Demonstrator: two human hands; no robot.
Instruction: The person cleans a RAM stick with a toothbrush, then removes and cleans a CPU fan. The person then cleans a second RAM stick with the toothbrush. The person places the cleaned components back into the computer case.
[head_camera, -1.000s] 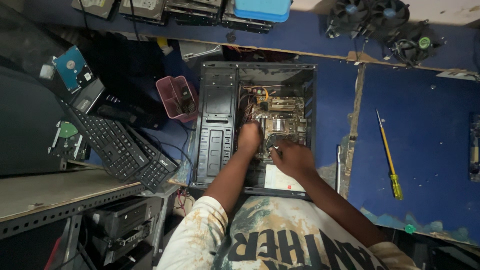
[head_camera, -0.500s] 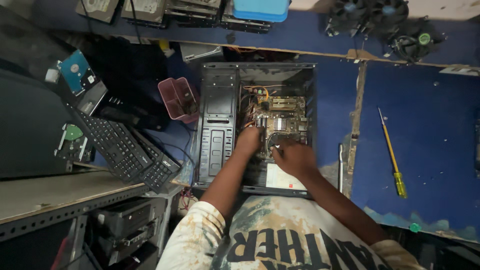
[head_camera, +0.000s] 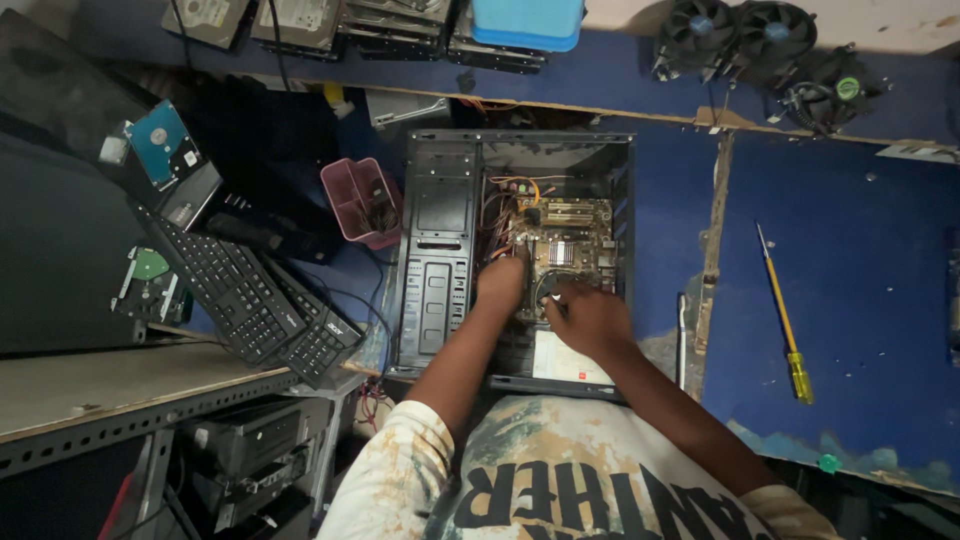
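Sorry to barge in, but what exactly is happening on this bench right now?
A person is working inside an open computer case lying on a blue table. The left hand and right hand both rest on the motherboard; whether either grips anything is unclear. A yellow screwdriver lies untouched to the right, a black keyboard and pink container to the left, and cooling fans at the top.
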